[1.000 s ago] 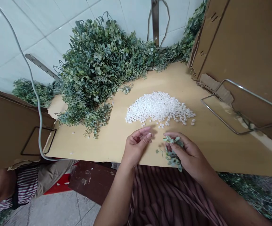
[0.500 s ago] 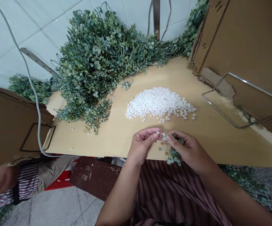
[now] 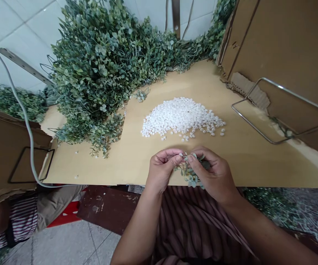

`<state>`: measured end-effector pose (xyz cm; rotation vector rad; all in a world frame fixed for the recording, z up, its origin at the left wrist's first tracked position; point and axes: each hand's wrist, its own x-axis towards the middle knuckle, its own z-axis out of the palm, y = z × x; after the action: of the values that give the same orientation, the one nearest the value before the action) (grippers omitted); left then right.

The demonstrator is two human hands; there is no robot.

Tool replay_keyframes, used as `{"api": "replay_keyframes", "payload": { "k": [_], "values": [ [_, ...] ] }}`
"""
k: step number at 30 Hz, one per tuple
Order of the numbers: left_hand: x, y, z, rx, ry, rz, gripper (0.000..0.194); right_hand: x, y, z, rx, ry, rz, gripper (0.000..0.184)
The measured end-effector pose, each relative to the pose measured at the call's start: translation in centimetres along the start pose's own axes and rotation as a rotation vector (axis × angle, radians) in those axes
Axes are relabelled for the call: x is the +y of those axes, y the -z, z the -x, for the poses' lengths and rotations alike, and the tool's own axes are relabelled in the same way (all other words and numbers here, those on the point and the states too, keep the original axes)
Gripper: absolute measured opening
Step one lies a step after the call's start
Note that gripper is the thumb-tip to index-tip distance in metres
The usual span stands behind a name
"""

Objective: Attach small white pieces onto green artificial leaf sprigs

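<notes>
Between thumb and fingertips, my left hand [image 3: 163, 165] pinches a small white plastic bead [image 3: 181, 155]. My right hand [image 3: 212, 169] is closed on an artificial leaf sprig [image 3: 193, 176], whose grey-green leaves hang below the fingers. The two hands' fingertips nearly meet over the front of the table, with the sprig's stem end close to the bead. Whether stem and bead touch is too small to tell. Just beyond the hands lies a heap of white beads [image 3: 182, 116], with a few loose ones along its near edge.
A large pile of artificial greenery [image 3: 100, 70] rises at the back left of the tan tabletop [image 3: 136, 158]. Cardboard walls [image 3: 291, 48] with a wire frame [image 3: 258, 127] stand at right. A grey cable [image 3: 26, 117] hangs at left, near another person's striped sleeve [image 3: 23, 217].
My hands have come closer together, bringing the sprig's stem up to the bead. The whole view has shifted slightly, so the pile and heap sit further left.
</notes>
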<state>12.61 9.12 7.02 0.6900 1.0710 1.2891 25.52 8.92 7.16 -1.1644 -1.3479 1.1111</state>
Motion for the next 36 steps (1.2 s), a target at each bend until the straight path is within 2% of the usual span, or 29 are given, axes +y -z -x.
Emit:
{"api": "replay_keyframes", "payload": {
  "k": [14,19,29,36],
  "values": [
    [-0.12,-0.40,0.06,0.000,0.000,0.010,0.030,0.49,-0.22,0.11,0.114,0.073,0.036,0.021],
    [-0.14,-0.57,-0.07,0.015,-0.005,0.011,0.028,0.66,-0.21,0.01,0.142,0.155,0.064,0.020],
    [-0.29,-0.69,-0.05,-0.018,-0.025,0.052,0.023,0.96,-0.09,0.04,0.135,0.209,0.131,0.018],
    [-0.35,-0.68,-0.21,-0.031,-0.045,0.045,0.022,0.97,0.02,0.09,0.141,0.188,0.139,0.018]
  ]
}}
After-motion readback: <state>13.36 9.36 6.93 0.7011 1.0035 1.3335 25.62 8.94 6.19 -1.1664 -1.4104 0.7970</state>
